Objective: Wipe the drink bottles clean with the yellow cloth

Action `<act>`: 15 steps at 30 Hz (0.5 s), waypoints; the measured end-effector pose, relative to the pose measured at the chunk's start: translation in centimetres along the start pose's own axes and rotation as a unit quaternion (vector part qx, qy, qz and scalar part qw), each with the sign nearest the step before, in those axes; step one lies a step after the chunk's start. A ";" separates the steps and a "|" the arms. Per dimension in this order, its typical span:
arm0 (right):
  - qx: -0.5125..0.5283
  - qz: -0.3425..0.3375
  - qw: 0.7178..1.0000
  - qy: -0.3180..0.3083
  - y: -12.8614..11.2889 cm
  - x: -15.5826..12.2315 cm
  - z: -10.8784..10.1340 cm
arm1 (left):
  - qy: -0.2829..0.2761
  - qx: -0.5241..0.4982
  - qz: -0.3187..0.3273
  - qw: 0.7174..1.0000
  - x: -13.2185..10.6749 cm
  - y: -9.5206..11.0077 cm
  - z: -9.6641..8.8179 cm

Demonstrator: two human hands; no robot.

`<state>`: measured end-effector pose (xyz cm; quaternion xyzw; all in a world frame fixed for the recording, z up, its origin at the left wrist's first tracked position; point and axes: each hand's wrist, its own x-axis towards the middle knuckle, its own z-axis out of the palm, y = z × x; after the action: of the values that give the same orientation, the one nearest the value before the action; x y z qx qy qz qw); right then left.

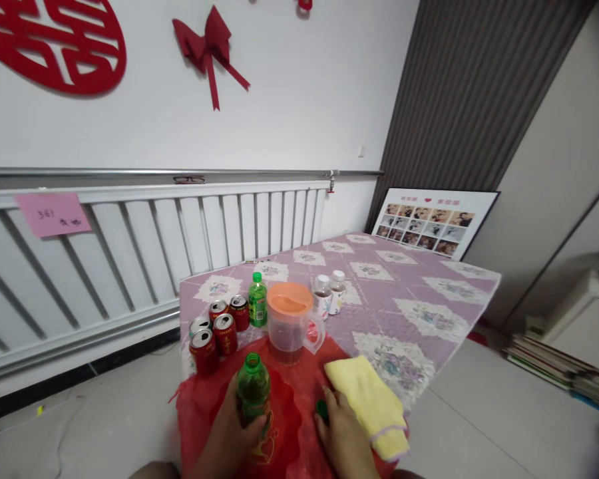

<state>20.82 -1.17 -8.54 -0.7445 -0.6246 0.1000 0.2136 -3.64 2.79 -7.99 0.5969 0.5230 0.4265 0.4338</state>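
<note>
My left hand is wrapped round an uncapped green plastic bottle, held upright over the red cloth. A green bottle cap shows at the fingers of my right hand, low over the cloth; the fingers are curled about it. Beside that hand lies a folded yellow towel. Beyond the bottle stands a clear plastic pitcher with an orange lid and its handle to the right. A second green bottle, capped, stands left of the pitcher.
Several opened red drink cans cluster at the table's left edge. Two white-capped bottles stand behind the pitcher. A floral tablecloth covers the table. A radiator runs along the wall, and a photo board leans at the far end.
</note>
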 end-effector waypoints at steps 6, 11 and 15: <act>-0.008 -0.039 0.999 0.033 0.7 0.3 0.9 | 0.027 -0.018 -0.004 0.999 -0.4 1.3 0.3; 0.051 -0.088 0.990 0.096 2.5 0.3 2.7 | 0.038 0.019 0.002 0.999 -0.8 2.5 0.2; 0.135 -0.125 0.971 0.155 3.7 0.2 4.4 | 0.046 0.030 0.022 0.998 -0.8 2.4 0.6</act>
<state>22.35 -0.64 -14.06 -0.6312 -0.6527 0.0389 0.4172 -2.50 1.75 -5.83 0.6011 0.5413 0.4471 0.3818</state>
